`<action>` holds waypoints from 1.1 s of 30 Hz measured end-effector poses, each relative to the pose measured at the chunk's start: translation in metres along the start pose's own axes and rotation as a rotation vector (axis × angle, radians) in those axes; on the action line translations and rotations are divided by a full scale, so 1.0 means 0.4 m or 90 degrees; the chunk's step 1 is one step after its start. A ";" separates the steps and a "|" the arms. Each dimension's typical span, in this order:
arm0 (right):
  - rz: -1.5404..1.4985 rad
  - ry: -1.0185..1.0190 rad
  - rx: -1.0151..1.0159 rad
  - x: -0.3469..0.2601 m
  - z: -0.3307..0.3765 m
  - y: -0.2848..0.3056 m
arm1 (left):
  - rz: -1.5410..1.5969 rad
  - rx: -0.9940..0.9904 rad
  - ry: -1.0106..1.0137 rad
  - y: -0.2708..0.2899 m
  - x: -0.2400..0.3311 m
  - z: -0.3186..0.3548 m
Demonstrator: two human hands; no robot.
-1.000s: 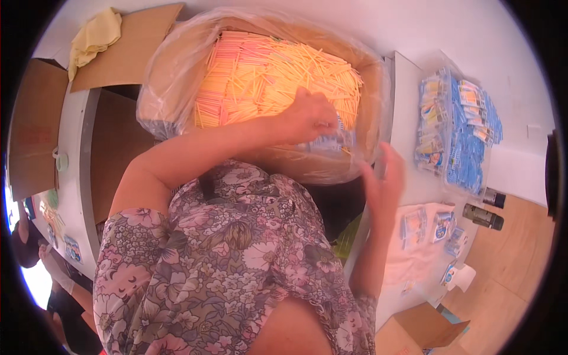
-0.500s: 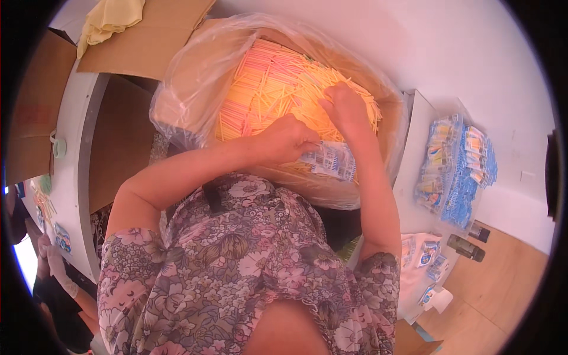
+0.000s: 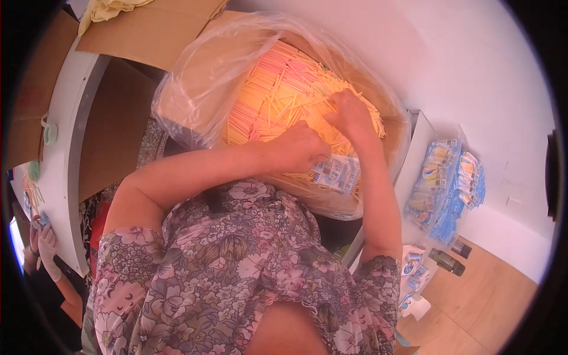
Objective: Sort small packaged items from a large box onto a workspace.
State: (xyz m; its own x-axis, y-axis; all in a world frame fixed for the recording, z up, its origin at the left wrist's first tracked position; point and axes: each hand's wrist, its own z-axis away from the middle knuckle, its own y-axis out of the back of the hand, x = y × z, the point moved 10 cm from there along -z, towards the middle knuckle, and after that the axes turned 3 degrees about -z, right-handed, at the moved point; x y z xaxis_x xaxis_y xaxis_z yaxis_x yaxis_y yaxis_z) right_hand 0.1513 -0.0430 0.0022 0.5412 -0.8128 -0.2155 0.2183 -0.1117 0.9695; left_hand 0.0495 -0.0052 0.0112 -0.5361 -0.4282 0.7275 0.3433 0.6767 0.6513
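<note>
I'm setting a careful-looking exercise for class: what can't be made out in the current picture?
Head view:
Clear packet: corner hidden by the left hand.
Right hand: whether its grip holds any yellow sticks, too small to tell.
Yellow cloth: upper part cut off by the picture's top edge.

From here I see the left fisheye, worn on the head, facing steeply down past the floral top (image 3: 236, 248), close over the open carton (image 3: 394, 139).

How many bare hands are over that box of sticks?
2: the left hand, holding a clear printed packet, and the right hand, over the yellow and pink sticks. No other seems hidden there.
</note>
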 end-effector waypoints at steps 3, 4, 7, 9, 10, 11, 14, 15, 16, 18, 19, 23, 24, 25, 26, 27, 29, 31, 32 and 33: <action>-0.150 0.027 0.073 -0.017 0.000 0.059 | -0.008 -0.013 -0.001 -0.003 0.007 -0.003; -0.169 0.022 0.095 -0.029 -0.006 0.081 | -0.012 -0.012 0.006 -0.001 0.005 -0.006; -0.155 0.059 0.101 -0.090 -0.053 0.070 | -0.012 -0.020 -0.014 -0.007 0.015 -0.011; -0.123 0.101 0.087 -0.131 -0.099 0.047 | 0.013 -0.017 -0.023 -0.007 0.017 -0.016; -0.030 0.095 0.069 -0.138 -0.119 0.026 | 0.011 -0.019 -0.021 -0.010 0.016 -0.020; 0.066 0.094 0.048 -0.148 -0.137 0.006 | 0.019 -0.005 -0.021 -0.004 0.016 -0.018; 0.087 0.134 0.015 -0.174 -0.160 -0.025 | 0.019 0.005 -0.024 0.002 0.017 -0.017; 0.088 0.138 0.013 -0.182 -0.167 -0.031 | 0.011 -0.003 -0.030 -0.002 0.021 -0.017; 0.136 0.139 0.003 -0.190 -0.174 -0.042 | 0.012 0.002 -0.028 -0.001 0.022 -0.018; 0.187 0.140 -0.008 -0.196 -0.179 -0.056 | 0.007 -0.004 -0.032 -0.005 0.028 -0.019; 0.197 0.153 0.038 -0.199 -0.172 -0.047 | 0.008 -0.001 -0.032 -0.004 0.030 -0.020; 0.286 0.230 0.084 -0.244 -0.141 0.015 | -0.005 -0.009 -0.032 -0.004 0.030 -0.019; 0.289 0.232 0.083 -0.247 -0.132 0.013 | -0.014 -0.019 -0.034 -0.009 0.033 -0.020; 0.280 0.221 0.112 -0.249 -0.124 0.022 | -0.013 -0.017 -0.034 -0.012 0.033 -0.020; 0.271 0.209 0.142 -0.247 -0.121 0.033 | -0.019 -0.004 -0.041 -0.009 0.033 -0.020; 0.273 0.209 0.143 -0.245 -0.122 0.034 | -0.026 0.008 -0.048 -0.006 0.034 -0.020; 0.259 0.188 0.194 -0.233 -0.120 0.058 | -0.026 -0.019 -0.048 -0.009 0.037 -0.022; 0.058 0.150 0.182 -0.181 -0.118 0.049 | -0.026 -0.051 -0.051 -0.017 0.040 -0.020; -0.143 0.119 0.165 -0.158 -0.123 0.059 | -0.021 -0.029 -0.053 -0.015 0.038 -0.017; -0.140 0.119 0.168 -0.154 -0.117 0.075 | -0.015 -0.008 -0.055 -0.012 0.036 -0.015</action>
State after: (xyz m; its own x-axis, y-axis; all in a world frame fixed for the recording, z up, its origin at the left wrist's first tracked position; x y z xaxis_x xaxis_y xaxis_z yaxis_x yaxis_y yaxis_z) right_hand 0.1627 0.0305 0.0391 0.6485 -0.6379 -0.4154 0.1421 -0.4346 0.8893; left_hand 0.0450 -0.0182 0.0197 -0.6090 -0.3903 0.6905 0.3388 0.6591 0.6714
